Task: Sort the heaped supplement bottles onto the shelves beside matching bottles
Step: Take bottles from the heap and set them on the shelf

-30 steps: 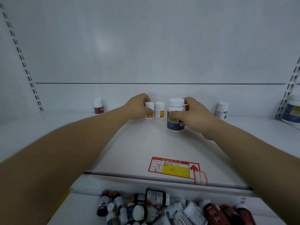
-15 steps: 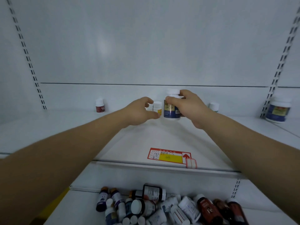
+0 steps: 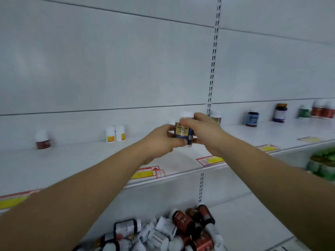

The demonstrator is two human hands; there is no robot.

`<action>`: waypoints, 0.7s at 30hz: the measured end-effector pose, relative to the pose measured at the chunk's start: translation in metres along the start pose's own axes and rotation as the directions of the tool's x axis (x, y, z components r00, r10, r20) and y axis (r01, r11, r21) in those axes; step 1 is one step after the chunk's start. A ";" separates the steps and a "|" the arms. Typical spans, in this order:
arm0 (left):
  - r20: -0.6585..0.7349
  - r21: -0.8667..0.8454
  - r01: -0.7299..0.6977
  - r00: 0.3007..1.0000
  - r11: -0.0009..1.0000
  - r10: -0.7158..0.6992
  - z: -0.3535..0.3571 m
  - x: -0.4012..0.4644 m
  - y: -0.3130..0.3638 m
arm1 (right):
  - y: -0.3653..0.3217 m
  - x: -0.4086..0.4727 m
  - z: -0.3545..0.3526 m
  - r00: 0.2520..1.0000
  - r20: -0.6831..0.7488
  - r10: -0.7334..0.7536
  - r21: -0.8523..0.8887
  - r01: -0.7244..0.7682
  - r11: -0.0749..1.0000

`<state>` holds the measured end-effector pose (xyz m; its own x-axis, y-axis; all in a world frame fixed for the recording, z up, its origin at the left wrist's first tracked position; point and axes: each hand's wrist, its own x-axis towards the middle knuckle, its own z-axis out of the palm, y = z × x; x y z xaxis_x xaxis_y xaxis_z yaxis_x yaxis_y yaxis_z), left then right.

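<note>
A white-capped bottle with a dark blue and gold label is lifted above the middle shelf. My right hand grips it from the right near the cap. My left hand holds its lower part from the left, thumb under the base. Two small white bottles with yellow labels stand side by side at the back of the shelf, left of my hands. A heap of mixed bottles lies on the lower shelf below.
A brown-labelled bottle stands at the far left of the shelf. To the right stand a white-capped bottle, a dark blue one, another dark one and more further right. Green bottles fill a lower right shelf. Price tags line the edge.
The view has swung to the right. My left hand let go of the small yellow-labelled bottle and joined the right on the blue-labelled bottle, which has been lifted off the shelf.
</note>
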<state>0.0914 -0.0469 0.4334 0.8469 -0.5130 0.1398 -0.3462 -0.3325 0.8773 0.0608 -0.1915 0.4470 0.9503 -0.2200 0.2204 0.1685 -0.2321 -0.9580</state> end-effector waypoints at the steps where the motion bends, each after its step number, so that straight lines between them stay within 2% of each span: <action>1: 0.032 -0.002 -0.025 0.999 1.000 0.025 0.016 0.003 0.007 | 0.002 -0.007 -0.016 1.000 -0.025 -0.003 -0.012 0.002 1.000; 6: 0.129 0.042 -0.133 0.983 0.990 0.127 0.101 0.028 0.041 | 0.020 -0.026 -0.107 0.989 -0.146 -0.017 -0.059 0.008 0.998; 9: 0.149 0.129 -0.144 0.981 0.981 0.124 0.149 0.055 0.057 | 0.037 -0.023 -0.167 0.985 -0.169 -0.021 -0.093 0.006 0.996; 11: 0.149 0.308 -0.105 0.987 0.945 0.061 0.162 0.073 0.058 | 0.047 -0.013 -0.193 0.986 -0.166 -0.020 -0.082 0.006 0.997; 14: 0.079 0.563 -0.008 0.996 0.827 -0.045 0.187 0.099 0.063 | 0.065 0.011 -0.234 0.995 -0.101 -0.006 -0.104 -0.005 0.995; 18: -0.009 0.668 0.158 0.979 0.727 -0.205 0.208 0.121 0.064 | 0.083 0.049 -0.253 0.999 -0.029 0.019 -0.161 -0.023 0.987; 21: -0.049 0.730 0.208 0.966 0.651 -0.254 0.213 0.135 0.055 | 0.090 0.077 -0.251 0.999 0.036 0.016 -0.182 -0.009 0.983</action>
<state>0.1008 -0.3029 0.4028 0.9257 -0.3725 -0.0658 -0.3436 -0.9009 0.2650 0.0835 -0.4671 0.4236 0.9616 -0.1898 0.1982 0.1091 -0.3982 -0.9108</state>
